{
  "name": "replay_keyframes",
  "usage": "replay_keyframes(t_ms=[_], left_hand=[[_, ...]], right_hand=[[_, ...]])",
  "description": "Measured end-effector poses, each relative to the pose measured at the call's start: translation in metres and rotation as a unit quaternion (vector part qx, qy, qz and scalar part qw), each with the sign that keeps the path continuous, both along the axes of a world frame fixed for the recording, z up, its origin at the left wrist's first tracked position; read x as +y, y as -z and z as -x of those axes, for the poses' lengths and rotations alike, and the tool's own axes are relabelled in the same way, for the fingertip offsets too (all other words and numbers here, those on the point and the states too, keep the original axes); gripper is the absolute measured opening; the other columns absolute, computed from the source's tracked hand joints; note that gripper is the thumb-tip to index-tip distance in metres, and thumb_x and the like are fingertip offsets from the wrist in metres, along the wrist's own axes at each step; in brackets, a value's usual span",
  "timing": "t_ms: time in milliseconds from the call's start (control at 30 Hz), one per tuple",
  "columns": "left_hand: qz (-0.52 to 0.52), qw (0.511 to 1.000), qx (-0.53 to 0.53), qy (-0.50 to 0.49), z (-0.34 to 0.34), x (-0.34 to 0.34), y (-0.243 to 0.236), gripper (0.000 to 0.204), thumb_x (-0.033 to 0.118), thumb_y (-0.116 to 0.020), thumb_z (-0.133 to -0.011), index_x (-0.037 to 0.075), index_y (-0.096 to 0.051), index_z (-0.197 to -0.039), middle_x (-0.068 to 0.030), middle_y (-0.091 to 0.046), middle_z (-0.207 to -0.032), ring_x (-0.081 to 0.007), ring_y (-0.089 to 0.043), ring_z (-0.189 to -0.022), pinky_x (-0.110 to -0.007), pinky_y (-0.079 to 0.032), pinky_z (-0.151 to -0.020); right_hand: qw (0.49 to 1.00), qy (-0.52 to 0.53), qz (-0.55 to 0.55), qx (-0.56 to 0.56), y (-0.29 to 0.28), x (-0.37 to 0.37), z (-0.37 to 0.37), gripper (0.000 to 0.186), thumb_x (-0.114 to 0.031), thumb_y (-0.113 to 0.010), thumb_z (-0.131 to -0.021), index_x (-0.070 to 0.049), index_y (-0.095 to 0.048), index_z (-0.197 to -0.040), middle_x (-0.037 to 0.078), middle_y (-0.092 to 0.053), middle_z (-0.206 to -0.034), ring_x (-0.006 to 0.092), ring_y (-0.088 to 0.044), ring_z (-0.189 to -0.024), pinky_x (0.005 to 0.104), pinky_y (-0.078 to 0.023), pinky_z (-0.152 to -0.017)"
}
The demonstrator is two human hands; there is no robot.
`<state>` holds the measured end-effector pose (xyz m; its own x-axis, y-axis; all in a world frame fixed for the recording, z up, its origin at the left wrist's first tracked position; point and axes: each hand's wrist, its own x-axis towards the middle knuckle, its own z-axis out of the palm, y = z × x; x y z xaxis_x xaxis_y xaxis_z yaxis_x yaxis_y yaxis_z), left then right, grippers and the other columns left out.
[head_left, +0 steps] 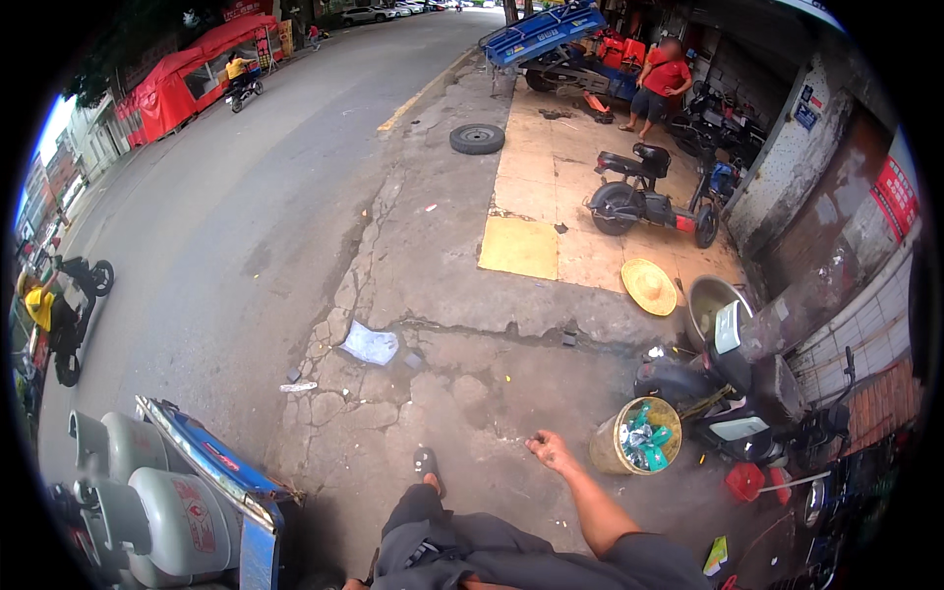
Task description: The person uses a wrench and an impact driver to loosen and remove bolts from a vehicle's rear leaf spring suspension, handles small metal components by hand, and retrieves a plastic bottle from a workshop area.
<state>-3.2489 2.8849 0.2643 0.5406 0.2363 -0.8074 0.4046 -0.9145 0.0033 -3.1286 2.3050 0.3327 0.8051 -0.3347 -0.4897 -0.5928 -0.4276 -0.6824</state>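
Observation:
My right hand (553, 451) hangs out in front of my body with its fingers loosely bent and apart, and I see nothing in it. Closest to it is a yellowish bucket (603, 450) holding green and white plastic bags, just to its right without contact. Only a sliver of my left hand (354, 584) shows at the lower edge, so its fingers stay hidden. Several grey gas cylinders (182, 521) stand at my lower left, beside a blue metal side panel (211, 457). A dark shoe (426, 462) of mine is on the pavement.
Ahead lie a straw hat (649, 286), a crumpled pale sheet (370, 344) and a loose tire (477, 139). An electric scooter (644, 202) stands on tiles near a person in red (664, 79) and a blue cargo tricycle (546, 34). Right, another scooter (688, 383) and a red dustpan (744, 481).

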Motion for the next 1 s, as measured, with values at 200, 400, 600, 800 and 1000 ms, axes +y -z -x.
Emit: replay_keyframes(t_ms=[200,400,600,800,1000], left_hand=[[0.008,0.96,-0.054,0.273,-0.29,0.022,0.108,0.025,0.019,-0.061,-0.074,0.001,-0.072,-0.089,-0.0225,-0.069,-0.095,-0.0361,-0.066,-0.098,-0.041,-0.053,-0.084],[0.098,0.958,-0.239,0.127,-0.618,-0.216,0.02,0.022,0.023,-0.07,-0.076,0.003,-0.074,-0.085,-0.0118,-0.068,-0.07,-0.022,-0.067,-0.064,-0.037,-0.054,-0.06],[0.059,0.981,-0.158,0.097,-0.755,-0.39,-0.028,0.039,0.031,-0.079,-0.069,-0.001,-0.07,-0.088,-0.0224,-0.07,-0.089,-0.0344,-0.069,-0.086,-0.042,-0.053,-0.075],[0.027,0.981,-0.047,0.186,-0.853,-0.498,0.007,0.037,0.028,-0.076,-0.071,0.003,-0.07,-0.098,-0.0185,-0.069,-0.091,-0.0312,-0.067,-0.089,-0.038,-0.051,-0.08],[0.087,0.942,-0.041,0.32,-1.108,-0.62,0.05,0.031,0.022,-0.07,-0.075,0.003,-0.066,-0.098,-0.0149,-0.067,-0.087,-0.0275,-0.064,-0.083,-0.036,-0.05,-0.073]], right_hand=[[0.862,0.451,-0.201,0.118,0.146,-0.034,0.049,0.012,-0.011,-0.062,-0.082,-0.003,-0.062,-0.074,0.005,-0.053,-0.056,0.0179,-0.048,-0.04,0.031,-0.032,-0.037],[0.742,0.528,-0.321,0.26,0.131,-0.052,0.086,0.021,-0.006,-0.056,-0.084,-0.008,-0.05,-0.065,0.007,-0.045,-0.052,0.0188,-0.041,-0.038,0.0334,-0.026,-0.037],[0.687,0.517,-0.492,0.14,0.212,-0.229,-0.112,0.023,-0.007,-0.057,-0.083,-0.007,-0.05,-0.061,0.009,-0.047,-0.052,0.022,-0.045,-0.039,0.0362,-0.03,-0.038],[0.969,-0.148,0.195,0.041,0.075,-0.466,-0.623,0.022,-0.013,-0.063,-0.075,-0.005,-0.073,-0.093,0.017,-0.071,-0.088,0.033,-0.068,-0.087,0.0447,-0.054,-0.073],[0.871,-0.155,0.443,-0.146,-0.237,-0.612,-1.063,0.028,-0.017,-0.059,-0.086,-0.008,-0.07,-0.11,0.01,-0.066,-0.12,0.026,-0.062,-0.111,0.0411,-0.051,-0.086]])
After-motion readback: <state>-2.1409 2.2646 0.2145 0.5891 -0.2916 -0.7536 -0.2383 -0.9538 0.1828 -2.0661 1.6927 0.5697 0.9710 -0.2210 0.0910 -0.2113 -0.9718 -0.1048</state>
